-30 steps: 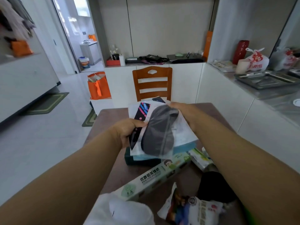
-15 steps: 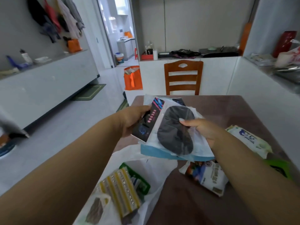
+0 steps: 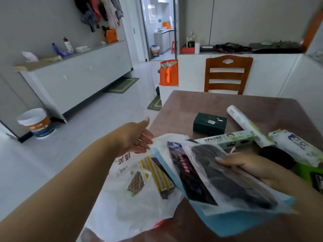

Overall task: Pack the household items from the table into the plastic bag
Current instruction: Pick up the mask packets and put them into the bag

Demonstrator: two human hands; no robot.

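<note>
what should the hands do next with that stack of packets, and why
Probably lower the stack of flat packets in the right hand down into the white plastic bag. The stack already tilts toward the bag's mouth, the left hand is at the bag's upper edge as if to hold it open, and a few items already lie inside. The dark box and others wait on the table.

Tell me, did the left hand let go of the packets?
Yes. The left hand came off the packets and now sits left, at the plastic bag edge.
</note>
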